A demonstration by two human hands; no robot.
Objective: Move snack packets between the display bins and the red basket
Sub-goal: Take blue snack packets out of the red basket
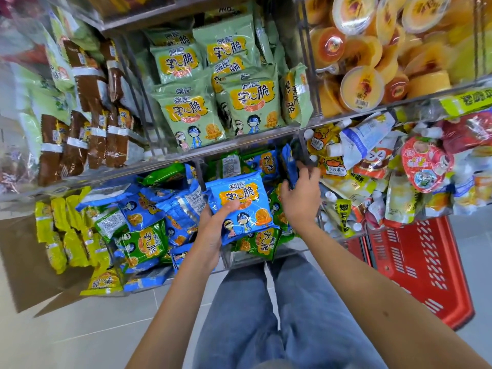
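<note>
Shop floor, tiled, with clear shelf bins stacked up front. Far left there's a cardboard box [40, 262], then the bottom bin's heap of blue and green snack packets [149, 235]. The left hand [213, 230] is curled around a blue packet [239, 203], held just above that heap. The right hand [300, 201] is pinching a second blue packet [290, 166], standing on edge in the bin. The red basket [426, 267] sits on the floor at right; the part showing holds nothing, so I'd guess most of the moving is still left.
</note>
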